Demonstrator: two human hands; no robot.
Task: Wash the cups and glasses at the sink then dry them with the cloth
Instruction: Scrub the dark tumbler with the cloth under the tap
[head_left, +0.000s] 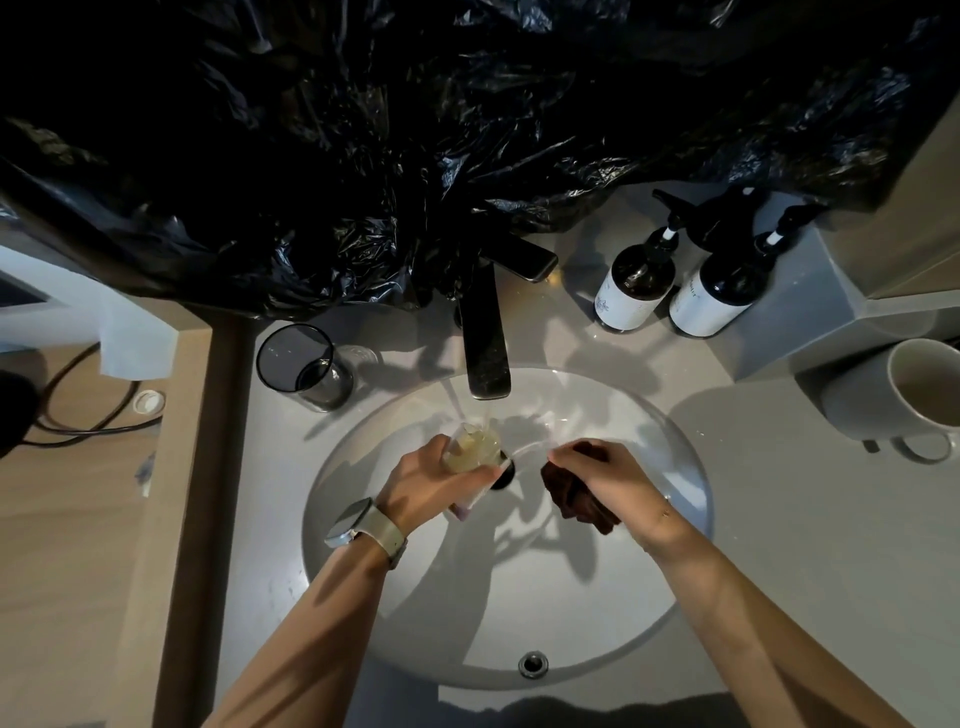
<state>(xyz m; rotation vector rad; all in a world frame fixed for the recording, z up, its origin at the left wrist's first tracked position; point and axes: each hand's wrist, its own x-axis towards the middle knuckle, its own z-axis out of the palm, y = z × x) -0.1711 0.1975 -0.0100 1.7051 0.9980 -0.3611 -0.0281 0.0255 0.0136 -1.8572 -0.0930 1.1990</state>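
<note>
A: Rinsing now? Where is the glass (470, 447)?

B: Over the sink (675, 441), under the tap (485, 332) stream, left hand (431, 486) fingers wrapped round it.

A: And the right hand (597, 478)?

B: Clenched on the dark cloth (571, 499) to the right. Best tilt the glass, letting water sweep the inside.

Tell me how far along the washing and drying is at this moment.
Nothing looks finished yet. In hand: the left hand holds a clear glass under the running faucet, and the right hand grips the dark cloth. Left: the dark glass and the white mug wait on the counter, then drying.
</note>
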